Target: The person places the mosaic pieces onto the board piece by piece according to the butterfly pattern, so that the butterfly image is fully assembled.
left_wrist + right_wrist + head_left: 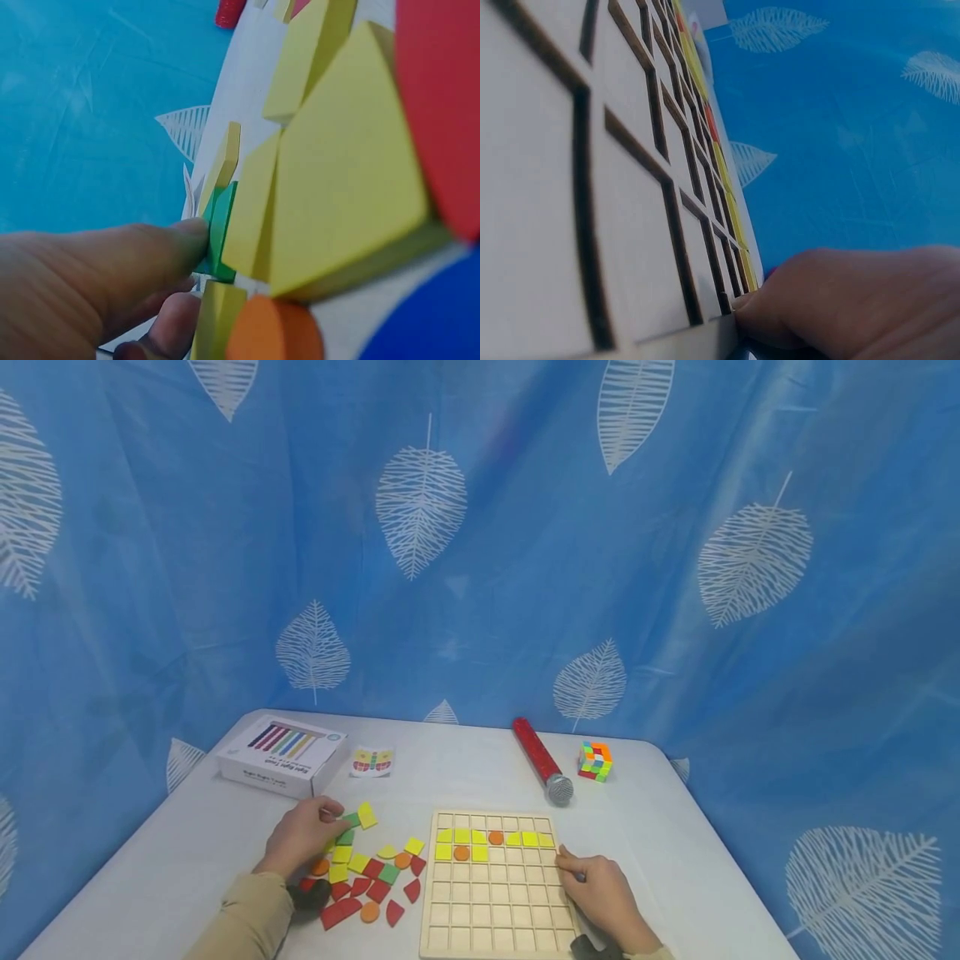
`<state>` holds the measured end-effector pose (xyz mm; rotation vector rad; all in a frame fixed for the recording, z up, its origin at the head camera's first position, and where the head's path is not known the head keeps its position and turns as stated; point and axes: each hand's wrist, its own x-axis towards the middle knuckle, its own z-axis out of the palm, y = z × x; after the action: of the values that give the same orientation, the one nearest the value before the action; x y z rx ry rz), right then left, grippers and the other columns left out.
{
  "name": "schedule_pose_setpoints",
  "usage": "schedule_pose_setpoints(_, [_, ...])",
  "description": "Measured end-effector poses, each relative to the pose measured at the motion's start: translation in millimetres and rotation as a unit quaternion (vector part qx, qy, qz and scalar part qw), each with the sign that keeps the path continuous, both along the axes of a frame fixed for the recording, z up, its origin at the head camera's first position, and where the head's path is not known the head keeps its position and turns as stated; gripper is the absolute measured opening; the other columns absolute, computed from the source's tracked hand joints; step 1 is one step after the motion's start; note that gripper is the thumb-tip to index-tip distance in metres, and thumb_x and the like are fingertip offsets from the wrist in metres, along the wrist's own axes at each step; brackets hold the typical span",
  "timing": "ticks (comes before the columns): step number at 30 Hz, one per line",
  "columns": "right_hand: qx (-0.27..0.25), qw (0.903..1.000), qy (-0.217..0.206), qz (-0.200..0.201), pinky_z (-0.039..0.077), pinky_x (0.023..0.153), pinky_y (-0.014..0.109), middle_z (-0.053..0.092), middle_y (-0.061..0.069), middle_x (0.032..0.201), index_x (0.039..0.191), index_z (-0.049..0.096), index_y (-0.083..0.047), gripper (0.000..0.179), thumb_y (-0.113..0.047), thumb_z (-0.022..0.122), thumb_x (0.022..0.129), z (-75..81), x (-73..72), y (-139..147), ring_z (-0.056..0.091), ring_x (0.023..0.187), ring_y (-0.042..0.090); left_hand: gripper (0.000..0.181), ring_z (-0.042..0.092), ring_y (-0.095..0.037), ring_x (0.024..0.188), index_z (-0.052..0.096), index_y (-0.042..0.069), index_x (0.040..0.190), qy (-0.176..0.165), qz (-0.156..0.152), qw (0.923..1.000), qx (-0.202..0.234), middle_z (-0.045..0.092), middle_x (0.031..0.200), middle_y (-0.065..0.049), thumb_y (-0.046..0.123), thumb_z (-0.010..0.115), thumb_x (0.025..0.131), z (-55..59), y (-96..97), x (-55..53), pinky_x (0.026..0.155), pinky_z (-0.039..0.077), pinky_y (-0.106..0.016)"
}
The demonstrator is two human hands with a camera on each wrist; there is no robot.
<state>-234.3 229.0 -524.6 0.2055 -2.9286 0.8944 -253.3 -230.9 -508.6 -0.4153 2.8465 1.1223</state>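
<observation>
On a white table (450, 781), a green tile (352, 819) left of the board (501, 893) appears closely pinched by the left hand (302, 835); the board's edge is gripped by the right hand (603, 891). Tile-picking seems underway, a lift to a vacant cell apparently called for.

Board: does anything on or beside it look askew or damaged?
Nothing stands out on the board: its tiles appear seated in their cells. Beside it, loose tiles lie jumbled at mixed angles, none visibly damaged.

Curtained-off nook: blue leaf-print curtain (510, 543) round three sides of white table (457, 768).
</observation>
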Motion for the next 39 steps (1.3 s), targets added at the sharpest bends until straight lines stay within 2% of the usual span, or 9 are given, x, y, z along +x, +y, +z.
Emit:
schedule_pose_setpoints(13, [-0.011, 0.9999, -0.004, 0.002, 0.051, 0.099, 0.055, 0.07, 0.006, 0.13, 0.109, 0.079, -0.012, 0.021, -0.017, 0.073, 0.09, 2.0, 2.4, 1, 0.068, 0.12, 0.034, 0.03, 0.061, -0.023, 0.088, 0.069, 0.006, 0.112, 0.014, -0.001, 0.9998, 0.016, 0.07, 0.104, -0.009, 0.026, 0.076, 0.091, -0.7, 1.3, 0.6, 0.079, 0.051, -0.042])
schedule_pose_setpoints(18, [-0.015, 0.9999, -0.005, 0.004, 0.05, 0.099, 0.057, 0.07, 0.006, 0.13, 0.11, 0.079, -0.012, 0.021, -0.017, 0.073, 0.09, 2.8, 2.8, 1, 0.068, 0.12, 0.034, 0.026, 0.061, -0.024, 0.092, 0.069, 0.007, 0.112, 0.028, 0.008, 0.9985, 0.045, 0.07, 0.108, -0.01, 0.025, 0.072, 0.093, -2.9, 2.0, 1.6, 0.082, 0.051, -0.043])
schedule_pose_setpoints(29, [-0.014, 0.9998, -0.001, 0.01, 0.051, 0.099, 0.056, 0.07, 0.007, 0.13, 0.111, 0.079, -0.011, 0.022, -0.016, 0.072, 0.091, 1.6, 2.3, 1, 0.068, 0.12, 0.034, 0.029, 0.061, -0.027, 0.101, 0.07, 0.007, 0.115, 0.065, 0.0, 0.994, 0.088, 0.068, 0.116, -0.012, 0.029, 0.07, 0.096, -4.0, 2.3, 3.8, 0.089, 0.052, -0.048])
schedule_pose_setpoints(35, [-0.018, 0.9998, -0.007, 0.01, 0.051, 0.099, 0.055, 0.07, 0.007, 0.131, 0.111, 0.079, -0.012, 0.022, -0.017, 0.072, 0.09, 1.9, 2.3, 1, 0.068, 0.121, 0.034, 0.034, 0.06, -0.028, 0.11, 0.071, 0.009, 0.118, 0.058, -0.02, 0.9863, 0.153, 0.068, 0.121, -0.011, 0.034, 0.073, 0.095, 6.0, 17.2, 4.9, 0.096, 0.051, -0.051])
schedule_pose_setpoints(39, [-0.019, 0.9997, -0.009, 0.015, 0.051, 0.1, 0.055, 0.07, 0.008, 0.131, 0.111, 0.079, -0.011, 0.023, -0.017, 0.072, 0.09, 2.7, 2.5, 1, 0.067, 0.121, 0.034, 0.034, 0.06, -0.025, 0.109, 0.073, 0.011, 0.113, 0.041, -0.046, 0.98, 0.189, 0.069, 0.118, -0.007, 0.037, 0.076, 0.091, 10.8, 39.0, 3.6, 0.09, 0.05, -0.046])
